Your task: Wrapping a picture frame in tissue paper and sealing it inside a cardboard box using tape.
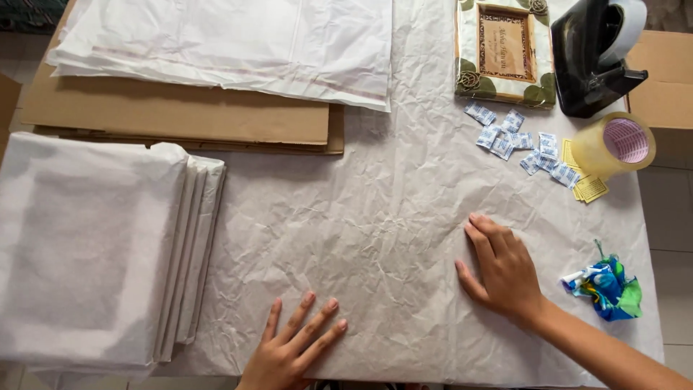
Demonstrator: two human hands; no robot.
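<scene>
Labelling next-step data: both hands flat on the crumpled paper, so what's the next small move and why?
Probably sweep both hands outward to smooth the paper. The left hand and right hand lie flat, palms down, holding nothing, and the sheet is creased all over. The frame is not yet on it.

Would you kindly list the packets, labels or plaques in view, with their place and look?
Small sachets: scattered upper right on the paper, white squares with blue print.
Framed plaque: top right, rectangular, brown centre, green-and-cream floral border.
Yellow slips: beside the tape roll, small, rectangular.
</scene>
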